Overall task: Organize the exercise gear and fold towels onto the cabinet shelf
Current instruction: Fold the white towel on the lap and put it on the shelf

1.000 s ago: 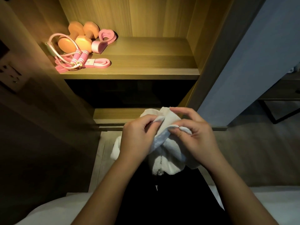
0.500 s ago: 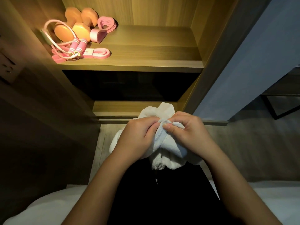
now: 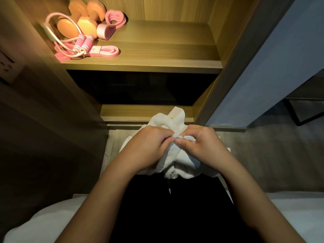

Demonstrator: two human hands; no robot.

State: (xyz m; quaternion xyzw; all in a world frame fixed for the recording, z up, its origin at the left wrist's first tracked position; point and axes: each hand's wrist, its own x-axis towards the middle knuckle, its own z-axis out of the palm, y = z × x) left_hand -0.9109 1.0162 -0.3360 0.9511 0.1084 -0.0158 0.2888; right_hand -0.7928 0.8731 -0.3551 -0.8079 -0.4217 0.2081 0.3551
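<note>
A bunched white towel (image 3: pixel 177 161) hangs in front of my body, below the cabinet. My left hand (image 3: pixel 149 146) grips its left part and my right hand (image 3: pixel 201 146) pinches a fold at its top; the two hands touch at the middle. On the lit wooden shelf (image 3: pixel 157 50), at the left, lie orange dumbbells (image 3: pixel 82 23), a pink skipping rope (image 3: pixel 82 44), a flat pink band (image 3: pixel 107 50) and a pink heart-shaped grip (image 3: pixel 112 21). The right half of the shelf is bare wood.
Below the shelf is a dark compartment (image 3: pixel 140 88) with a lower wooden ledge (image 3: pixel 133 113). A wall socket (image 3: pixel 7 67) sits on the left panel. A blue-grey door or wall (image 3: pixel 271 67) stands at the right. White bedding (image 3: pixel 289 216) lies at the bottom.
My hands have drawn closer together on the towel and sunk slightly. The view has tilted down, so the shelf and gear sit higher in the frame.
</note>
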